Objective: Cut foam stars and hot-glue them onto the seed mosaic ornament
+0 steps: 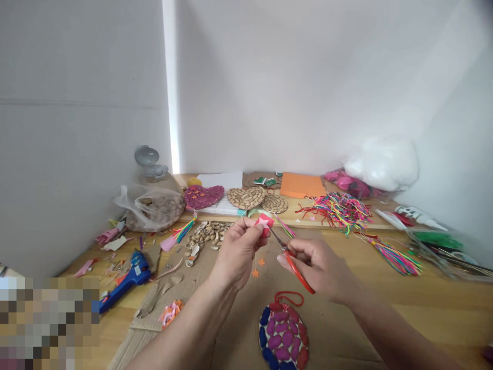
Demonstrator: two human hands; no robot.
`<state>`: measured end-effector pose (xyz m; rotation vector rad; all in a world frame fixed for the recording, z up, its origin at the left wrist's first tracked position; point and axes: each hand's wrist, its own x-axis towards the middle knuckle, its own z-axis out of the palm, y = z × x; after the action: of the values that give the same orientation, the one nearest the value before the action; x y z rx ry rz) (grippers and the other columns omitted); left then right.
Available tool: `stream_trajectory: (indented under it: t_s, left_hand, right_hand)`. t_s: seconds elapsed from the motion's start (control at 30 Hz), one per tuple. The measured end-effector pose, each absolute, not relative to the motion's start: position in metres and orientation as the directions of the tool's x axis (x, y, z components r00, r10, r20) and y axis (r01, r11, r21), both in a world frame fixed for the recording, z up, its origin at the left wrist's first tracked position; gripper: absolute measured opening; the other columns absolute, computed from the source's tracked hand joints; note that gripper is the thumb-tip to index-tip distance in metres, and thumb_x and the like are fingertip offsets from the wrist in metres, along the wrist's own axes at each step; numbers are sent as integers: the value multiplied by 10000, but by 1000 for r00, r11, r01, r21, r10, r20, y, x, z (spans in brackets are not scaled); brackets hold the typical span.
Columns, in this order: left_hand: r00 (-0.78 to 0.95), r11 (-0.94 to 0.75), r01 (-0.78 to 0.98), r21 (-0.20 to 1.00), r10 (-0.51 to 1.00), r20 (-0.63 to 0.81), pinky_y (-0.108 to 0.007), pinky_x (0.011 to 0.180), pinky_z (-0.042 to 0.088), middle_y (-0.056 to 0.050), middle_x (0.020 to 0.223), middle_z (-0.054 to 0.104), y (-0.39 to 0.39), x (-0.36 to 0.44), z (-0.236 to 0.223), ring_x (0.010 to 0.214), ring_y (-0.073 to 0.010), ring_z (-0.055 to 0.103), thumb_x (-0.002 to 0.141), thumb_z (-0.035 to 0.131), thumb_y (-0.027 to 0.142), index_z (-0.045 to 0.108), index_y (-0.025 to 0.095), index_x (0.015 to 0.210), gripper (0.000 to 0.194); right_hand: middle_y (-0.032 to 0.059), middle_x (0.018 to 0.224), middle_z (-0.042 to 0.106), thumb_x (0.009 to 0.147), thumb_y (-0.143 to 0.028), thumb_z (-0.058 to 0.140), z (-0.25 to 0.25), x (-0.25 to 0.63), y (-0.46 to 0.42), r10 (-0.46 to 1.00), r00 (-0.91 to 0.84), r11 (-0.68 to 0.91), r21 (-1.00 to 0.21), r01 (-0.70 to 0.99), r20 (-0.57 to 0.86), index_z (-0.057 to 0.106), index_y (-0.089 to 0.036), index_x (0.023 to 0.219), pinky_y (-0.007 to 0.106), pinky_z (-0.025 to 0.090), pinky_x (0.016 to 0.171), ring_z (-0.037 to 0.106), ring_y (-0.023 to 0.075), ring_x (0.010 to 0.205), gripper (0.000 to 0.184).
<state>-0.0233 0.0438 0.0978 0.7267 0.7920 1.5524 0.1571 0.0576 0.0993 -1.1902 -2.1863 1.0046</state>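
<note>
Left hand: the red paper (270, 221) is pinched between thumb and fingers of the left hand (239, 246), at its fingertips; a pale pink star (264, 223) is seen on its face, though how it is attached cannot be told.
Right hand: the scissors (293, 263) are gripped in the right hand (318, 264), curled about the red handles; the seating of the fingers in the loops is partly hidden.
Blades: they are pointed toward the left fingertips, close by the paper's right edge; whether it is touched cannot be told.
Star points: one could be clipped if the blades were angled inward or the paper were allowed to twist in so small a pinch.
Fingertips: a nick could be caused by a slip of the blades past the paper, since little of it is left between.
Orange stars (256, 274): lying just below the left fingertips on the cardboard (335, 324), they could be covered by falling trimmings or brushed aside by a lowered wrist.
Shell-covered oval (284, 334): set below the right hand, its red cord (289, 296) could be snagged if the scissors were dropped low.
</note>
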Motion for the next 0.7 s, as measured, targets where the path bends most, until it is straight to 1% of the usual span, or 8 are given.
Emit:
stream_trajectory:
  t_s: [0.1, 0.17, 0.4, 0.7]
  left_hand:
    - [-110, -78, -564, 822, 994, 19, -203, 648, 431, 16, 699, 633, 43, -23, 98, 625, -69, 536, 689, 795, 227, 554, 161, 666, 251]
    - [-106, -71, -566, 821, 994, 12, -200, 650, 435, 13, 718, 642, 43, -24, 98, 624, -65, 536, 698, 793, 226, 556, 160, 679, 247]
    - [-97, -63, -596, 801, 995, 6, -180, 632, 443, 16, 707, 635, 43, -23, 100, 628, -58, 552, 704, 798, 200, 549, 153, 700, 253]
    - [-89, -34, -638, 769, 996, -30, -170, 638, 485, 4, 739, 642, 44, -26, 97, 671, -68, 598, 688, 824, 194, 553, 152, 743, 280]
  right_hand:
    - [-67, 532, 341, 845, -472, 651, 99, 156, 57, 867, -498, 307, -793, 526, 5, 456, -199, 630, 244, 189, 446, 269, 91, 506, 399]
    - [-69, 524, 344, 834, -457, 668, 100, 156, 56, 870, -493, 295, -797, 527, -4, 462, -198, 628, 241, 189, 442, 269, 87, 500, 390]
    - [-78, 502, 335, 846, -418, 666, 102, 157, 57, 857, -514, 319, -802, 504, 18, 421, -196, 608, 243, 196, 439, 262, 79, 487, 408]
    - [-74, 528, 329, 853, -407, 668, 93, 158, 60, 853, -522, 317, -825, 469, 31, 434, -195, 629, 248, 183, 452, 259, 84, 512, 387]
